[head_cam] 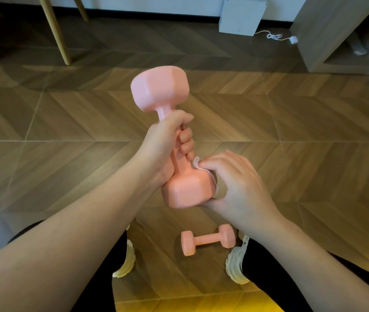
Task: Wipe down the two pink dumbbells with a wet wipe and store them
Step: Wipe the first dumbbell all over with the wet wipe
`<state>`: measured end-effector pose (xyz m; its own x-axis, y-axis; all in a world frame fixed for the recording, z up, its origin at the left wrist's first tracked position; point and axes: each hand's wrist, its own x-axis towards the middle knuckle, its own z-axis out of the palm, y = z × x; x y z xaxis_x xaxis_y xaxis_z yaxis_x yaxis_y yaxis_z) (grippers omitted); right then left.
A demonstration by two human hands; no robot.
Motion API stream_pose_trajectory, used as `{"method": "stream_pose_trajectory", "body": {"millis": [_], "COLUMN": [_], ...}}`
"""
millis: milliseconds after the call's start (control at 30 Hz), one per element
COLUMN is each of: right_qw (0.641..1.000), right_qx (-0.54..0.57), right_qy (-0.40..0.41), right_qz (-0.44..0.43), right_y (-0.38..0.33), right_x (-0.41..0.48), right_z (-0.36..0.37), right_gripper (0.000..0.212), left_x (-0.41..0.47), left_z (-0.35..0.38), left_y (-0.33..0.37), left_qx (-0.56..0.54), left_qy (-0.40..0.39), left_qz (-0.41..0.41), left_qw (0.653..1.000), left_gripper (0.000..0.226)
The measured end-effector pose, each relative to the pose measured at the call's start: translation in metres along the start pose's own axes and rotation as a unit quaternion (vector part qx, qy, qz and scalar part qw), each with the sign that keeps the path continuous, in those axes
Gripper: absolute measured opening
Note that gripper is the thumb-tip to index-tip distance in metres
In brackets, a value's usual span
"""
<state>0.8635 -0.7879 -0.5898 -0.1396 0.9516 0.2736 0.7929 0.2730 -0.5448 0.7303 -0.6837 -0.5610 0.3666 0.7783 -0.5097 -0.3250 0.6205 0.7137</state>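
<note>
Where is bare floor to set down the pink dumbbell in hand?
Bare herringbone wood floor ahead, from the pale wooden chair legs across to the white box. Crowded between the white shoes, where the second pink dumbbell lies.

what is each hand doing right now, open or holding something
Left hand: gripping the handle of the raised dumbbell.
Right hand: fingers curled on the wet wipe, pressing it to that dumbbell's lower head.

Your right grip (235,183) covers most of the wet wipe (196,163) at the lower head of the held dumbbell (185,192); only a crumpled edge shows. Left grip (165,149) hides its mid-handle. Beyond the dumbbell, the white box (242,16) is cut off by the top edge.
</note>
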Motion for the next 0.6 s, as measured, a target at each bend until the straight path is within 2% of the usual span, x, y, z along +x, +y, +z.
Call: {"method": "stream_pose_trajectory", "body": {"millis": [67, 167, 333, 500, 600], "right_qw": [1.000, 0.994, 0.998, 0.992, 0.998], "right_qx": [0.025, 0.075, 0.062, 0.100, 0.054], "right_qy": [-0.010, -0.072, 0.003, -0.075, -0.026], "right_qz": [-0.001, 0.016, -0.015, 0.012, -0.002], "right_y": [0.0005, 0.0055, 0.0055, 0.0024, 0.0036], "right_x": [0.0008, 0.0062, 0.0067, 0.0080, 0.0076], "right_z": [-0.0001, -0.0018, -0.0041, 0.0003, -0.0037], "right_gripper": [0.055, 0.060, 0.056, 0.057, 0.054], "left_x": [0.0004, -0.0013, -0.0007, -0.0015, -0.0010], "left_z": [0.0001, 0.0014, 0.0027, -0.0018, -0.0005], "left_y": [0.0016, 0.0019, 0.0094, 0.0069, 0.0063], "left_qx": [-0.009, -0.010, -0.013, -0.008, -0.009], "left_qy": [-0.003, -0.024, -0.055, -0.098, -0.124], "left_qz": [0.002, 0.007, 0.019, 0.020, 0.034], "left_qw": [1.000, 1.000, 0.998, 0.995, 0.992], "left_gripper": [0.033, 0.037, 0.039, 0.040, 0.043]}}
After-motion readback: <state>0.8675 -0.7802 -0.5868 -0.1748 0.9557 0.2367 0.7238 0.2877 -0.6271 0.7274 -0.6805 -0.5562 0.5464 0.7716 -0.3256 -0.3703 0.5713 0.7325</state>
